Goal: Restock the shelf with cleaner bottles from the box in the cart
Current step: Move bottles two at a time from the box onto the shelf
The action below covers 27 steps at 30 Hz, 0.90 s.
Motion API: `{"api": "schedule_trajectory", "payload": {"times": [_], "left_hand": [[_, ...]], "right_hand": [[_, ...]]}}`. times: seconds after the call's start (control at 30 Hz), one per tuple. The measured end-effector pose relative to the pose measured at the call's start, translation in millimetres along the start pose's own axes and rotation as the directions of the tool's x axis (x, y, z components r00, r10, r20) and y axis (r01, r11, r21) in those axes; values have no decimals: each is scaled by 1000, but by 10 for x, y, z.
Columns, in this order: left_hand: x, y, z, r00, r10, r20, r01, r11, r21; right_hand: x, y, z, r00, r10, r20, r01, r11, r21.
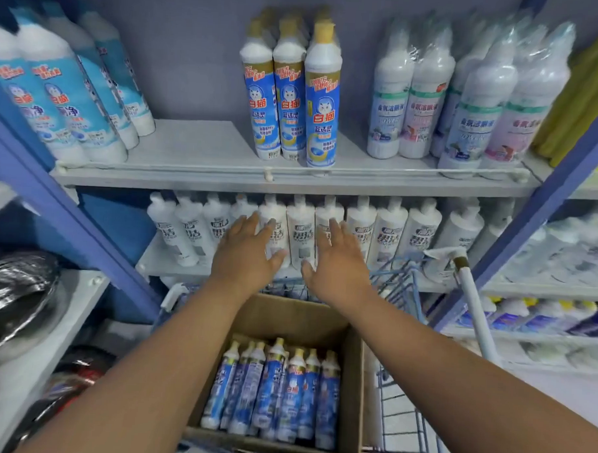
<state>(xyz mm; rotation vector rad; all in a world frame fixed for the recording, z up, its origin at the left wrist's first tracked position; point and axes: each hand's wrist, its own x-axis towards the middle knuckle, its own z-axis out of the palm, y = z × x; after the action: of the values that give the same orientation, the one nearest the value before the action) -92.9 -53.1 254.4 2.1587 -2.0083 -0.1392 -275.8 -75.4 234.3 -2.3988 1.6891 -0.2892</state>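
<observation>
A cardboard box (353, 393) sits in the blue wire cart (405, 433) below me, holding several blue-labelled cleaner bottles (276, 389) with yellow caps. Matching bottles (322, 100) stand in a small group on the upper shelf (198, 153). My left hand (246, 255) and my right hand (337, 265) are both stretched forward above the box, fingers spread, palms down, empty. They hover in front of a row of white bottles (300, 233) on the lower shelf.
Light-blue bottles (57, 89) fill the upper shelf's left; shrink-wrapped white bottles (467, 103) fill its right. Bare shelf lies between the left group and the middle one. A white pole (476, 302) leans at the cart's right. Blue uprights (68, 209) frame the bay.
</observation>
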Motion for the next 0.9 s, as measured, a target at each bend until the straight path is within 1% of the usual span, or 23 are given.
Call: {"api": "schedule_trajectory", "payload": {"times": [0.13,0.23,0.33,0.43,0.5,0.57,0.63,0.77,0.9], "left_hand": [[-268,-36,257,999,-11,41,12,1000,-21],[-390,-122,490,995,-27,95,28,1000,-13],[-472,-240,714,981,-61,186,69,997,-38],[-566,-421,996,967,-72,243,75,997,-1],[-617,-568,1202,952,-89,294,94,996,-3],[-647,-709,1402,920,-106,377,122,992,-18],[-650,-848,1612,894,-102,436,121,992,-17],[-689,-1143,2075,872,-108,477,145,988,-43],[-765,-1415,2538,819,-105,564,175,982,-72]], "right_hand": [[-221,6,358,994,13,112,-15,1000,23],[-363,20,610,980,30,199,-36,999,25],[-482,35,854,968,43,249,-52,998,32],[-558,33,1127,955,76,287,-94,994,49],[-593,12,1338,937,107,332,-130,990,49],[-626,-29,1580,917,147,372,-175,984,44],[-652,-80,1828,894,186,407,-219,975,36],[-680,-195,2372,849,234,473,-268,963,5],[-667,-309,2949,783,271,560,-318,948,-14]]}}
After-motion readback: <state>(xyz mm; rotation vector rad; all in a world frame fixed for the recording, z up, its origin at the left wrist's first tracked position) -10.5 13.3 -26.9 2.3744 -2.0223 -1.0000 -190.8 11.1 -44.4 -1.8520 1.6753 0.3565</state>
